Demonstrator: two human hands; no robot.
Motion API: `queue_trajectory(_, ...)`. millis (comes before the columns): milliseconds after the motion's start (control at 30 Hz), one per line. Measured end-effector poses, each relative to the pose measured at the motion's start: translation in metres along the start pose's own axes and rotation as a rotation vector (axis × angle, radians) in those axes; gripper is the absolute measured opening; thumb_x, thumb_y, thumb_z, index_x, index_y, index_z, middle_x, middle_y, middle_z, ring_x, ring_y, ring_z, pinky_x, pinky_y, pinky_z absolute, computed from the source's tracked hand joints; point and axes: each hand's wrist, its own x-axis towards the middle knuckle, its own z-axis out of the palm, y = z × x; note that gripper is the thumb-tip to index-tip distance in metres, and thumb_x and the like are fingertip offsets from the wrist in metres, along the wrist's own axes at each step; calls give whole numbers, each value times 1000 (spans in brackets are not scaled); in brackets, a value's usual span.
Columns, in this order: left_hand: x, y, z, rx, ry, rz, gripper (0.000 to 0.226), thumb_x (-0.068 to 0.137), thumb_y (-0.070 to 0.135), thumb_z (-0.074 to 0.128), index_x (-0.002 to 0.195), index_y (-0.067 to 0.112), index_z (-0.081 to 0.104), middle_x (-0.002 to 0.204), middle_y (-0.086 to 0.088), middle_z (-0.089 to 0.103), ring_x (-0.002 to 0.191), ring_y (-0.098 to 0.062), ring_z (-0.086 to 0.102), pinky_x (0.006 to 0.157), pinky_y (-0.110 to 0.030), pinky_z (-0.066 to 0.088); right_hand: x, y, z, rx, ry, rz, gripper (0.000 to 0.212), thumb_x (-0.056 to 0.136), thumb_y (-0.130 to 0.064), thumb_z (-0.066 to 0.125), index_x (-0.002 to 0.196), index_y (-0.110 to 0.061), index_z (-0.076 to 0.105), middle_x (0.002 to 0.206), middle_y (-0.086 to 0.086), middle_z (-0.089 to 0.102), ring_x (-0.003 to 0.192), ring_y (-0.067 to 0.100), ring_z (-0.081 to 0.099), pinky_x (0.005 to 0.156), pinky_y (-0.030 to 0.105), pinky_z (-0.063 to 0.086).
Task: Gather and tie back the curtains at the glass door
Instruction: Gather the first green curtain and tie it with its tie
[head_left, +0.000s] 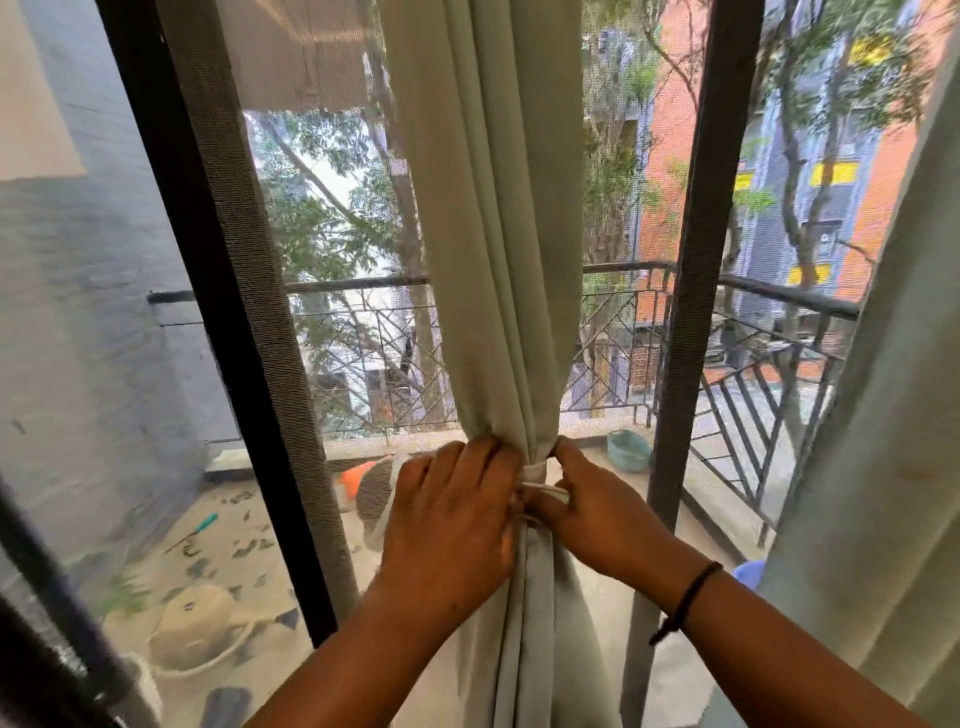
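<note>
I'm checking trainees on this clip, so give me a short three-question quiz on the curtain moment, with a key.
1. True or false: the curtain is already bunched into one narrow bundle at hand height.
2. Which hand wears a dark wristband? A) left B) right C) both
3. Fill in: both hands work a pale ____ around the bundle.

Key
1. True: the folds narrow to a waist between the left hand and the right hand.
2. B.
3. Tie: the band circles the bundle, and the right grip pinches a loose strand of it.
</note>
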Motion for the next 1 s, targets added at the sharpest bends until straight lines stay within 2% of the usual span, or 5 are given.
queue_trajectory(367, 24, 2, -7, 114, -84, 150, 31, 73, 47, 54, 94, 27, 65, 82, 6, 62, 81, -21, 54, 75, -37, 28, 3, 8, -24, -115, -44, -38, 38, 85, -47, 62, 120, -36, 53, 99, -7, 66, 69, 6, 54, 77, 37, 54)
queue_trajectory(500, 33, 2, -9, 147, -165, 198, 40, 61, 63, 60, 79, 27, 66, 76, 5, 57, 84, -21, 50, 77, -38, 25, 5, -1, -44, -263, -81, -48, 20, 80, -55, 62, 84, -34, 64, 66, -13, 58, 60, 1, 53, 68, 31, 52)
queue_trajectory(667, 42, -2, -9, 159, -277, 199, 44, 51, 69, 67, 79, 35, 69, 78, 10, 59, 83, -19, 54, 74, -34, 22, 4, -12, -65, -353, -155, -68, 12, 87, -43, 59, 86, -35, 69, 59, -14, 59, 62, -2, 59, 67, 26, 48)
queue_trajectory(833, 40, -16, -11, 173, -297, 142, 43, 84, 58, 46, 114, 31, 59, 113, 9, 52, 115, -22, 40, 83, -39, 15, 4, -12, -90, -406, -117, -107, 18, 85, -50, 59, 89, -36, 69, 70, -14, 61, 72, 4, 60, 70, 29, 50)
queue_trajectory(1000, 32, -36, -4, 103, -269, 109, 34, 62, 61, 47, 76, 36, 66, 81, 11, 60, 77, -19, 57, 71, -35, 30, 4, 10, -112, -169, -187, 27, 26, 67, -48, 75, 77, -25, 71, 72, -7, 65, 64, -2, 57, 57, 14, 41)
